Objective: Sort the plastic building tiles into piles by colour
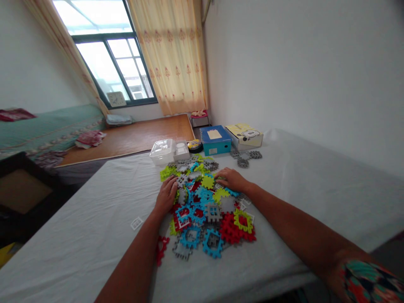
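Note:
A heap of interlocking plastic building pieces in blue, red, grey and lime green lies on the cloth in front of me. Against its left side rests my left hand, fingers extended along the pieces with no piece visibly gripped. On the opposite side my right hand reaches over the edge, its fingers stretched onto the heap; the fingertips are partly hidden among the pieces. Nearest me are a blue square frame and a lime green frame on red pieces. One red piece lies beside my left forearm.
Behind the heap stand a clear plastic box, a round black-and-yellow tin, a blue box and a yellow box. Several grey pieces lie before the boxes. A white window piece sits left on the white cloth.

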Demonstrator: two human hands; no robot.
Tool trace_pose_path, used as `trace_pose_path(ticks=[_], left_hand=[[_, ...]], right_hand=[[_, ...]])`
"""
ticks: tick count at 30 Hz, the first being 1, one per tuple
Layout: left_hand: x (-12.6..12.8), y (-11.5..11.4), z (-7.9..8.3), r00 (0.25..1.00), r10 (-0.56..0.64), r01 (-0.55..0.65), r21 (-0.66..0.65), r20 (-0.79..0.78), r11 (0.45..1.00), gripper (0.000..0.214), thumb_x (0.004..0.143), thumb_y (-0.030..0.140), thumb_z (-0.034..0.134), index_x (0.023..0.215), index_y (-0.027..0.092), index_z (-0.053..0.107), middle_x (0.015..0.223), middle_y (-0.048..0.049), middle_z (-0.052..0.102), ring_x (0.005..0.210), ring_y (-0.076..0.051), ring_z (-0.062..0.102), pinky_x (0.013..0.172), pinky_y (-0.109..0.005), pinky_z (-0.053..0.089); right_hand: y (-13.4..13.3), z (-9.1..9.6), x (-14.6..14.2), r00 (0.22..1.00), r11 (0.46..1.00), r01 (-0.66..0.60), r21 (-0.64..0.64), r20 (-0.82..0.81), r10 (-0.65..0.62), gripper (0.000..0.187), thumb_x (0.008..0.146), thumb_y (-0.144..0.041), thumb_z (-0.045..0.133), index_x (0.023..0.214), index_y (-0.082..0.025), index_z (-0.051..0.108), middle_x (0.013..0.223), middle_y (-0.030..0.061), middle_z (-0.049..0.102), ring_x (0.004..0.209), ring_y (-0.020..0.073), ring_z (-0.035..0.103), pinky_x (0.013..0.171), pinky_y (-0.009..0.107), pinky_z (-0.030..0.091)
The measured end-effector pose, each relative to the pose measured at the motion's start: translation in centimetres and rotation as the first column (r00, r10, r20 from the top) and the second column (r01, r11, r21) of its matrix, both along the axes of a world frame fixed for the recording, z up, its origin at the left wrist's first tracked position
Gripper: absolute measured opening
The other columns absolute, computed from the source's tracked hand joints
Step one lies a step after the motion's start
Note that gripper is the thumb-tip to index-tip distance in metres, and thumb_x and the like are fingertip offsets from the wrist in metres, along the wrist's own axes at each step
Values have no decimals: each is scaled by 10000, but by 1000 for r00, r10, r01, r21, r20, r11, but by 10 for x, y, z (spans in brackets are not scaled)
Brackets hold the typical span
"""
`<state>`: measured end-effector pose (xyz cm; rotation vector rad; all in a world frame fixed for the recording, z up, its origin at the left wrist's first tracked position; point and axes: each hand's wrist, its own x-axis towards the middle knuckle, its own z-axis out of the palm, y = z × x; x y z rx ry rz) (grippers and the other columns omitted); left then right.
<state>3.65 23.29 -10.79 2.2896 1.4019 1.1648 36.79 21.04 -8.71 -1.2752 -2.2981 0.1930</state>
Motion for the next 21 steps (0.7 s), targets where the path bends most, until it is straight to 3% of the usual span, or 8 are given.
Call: trace_pose_path(ticks=[5,11,17,21], left_hand=[[0,1,-1,1000,-5,5,4,-2,1000,465,952,461,341,1189,179,626,1301,-113,557,1278,-234,476,1134,-452,350],[0,1,-1,1000,1,-1,4,2,1000,462,952,456,342,1187,174,623,1302,-119,557,1275,-237,478,1131,-461,353],[1,0,1,1000,6,-6,2,0,1000,468,950,462,339,1179,175,629,1303,-119,558,1278,-241,476,1135,-463,347],[1,-1,1,1000,1,-1,-3,5,1000,462,950,467,344,1185,187,626,1303,-111,558,1280,-237,476,1136,-458,347]], right_hand=[[1,5,14,980,977,-193,-88,-68,188,333,822,-404,670,1104,-231,706,1102,53,710,1020,212,619,929,328,433],[2,-1,14,997,993,-77,-86,16,78,479,772,-408,716,1225,-266,654,1204,70,672,1098,257,572,928,377,444],[0,1,4,993,993,-104,-47,-57,101,318,805,-366,688,1096,-240,708,1074,67,715,1014,232,611,901,364,459],[-1,4,2,984,991,-87,-105,-162,70,281,762,-294,713,1034,-223,716,986,50,723,931,208,644,857,343,474]])
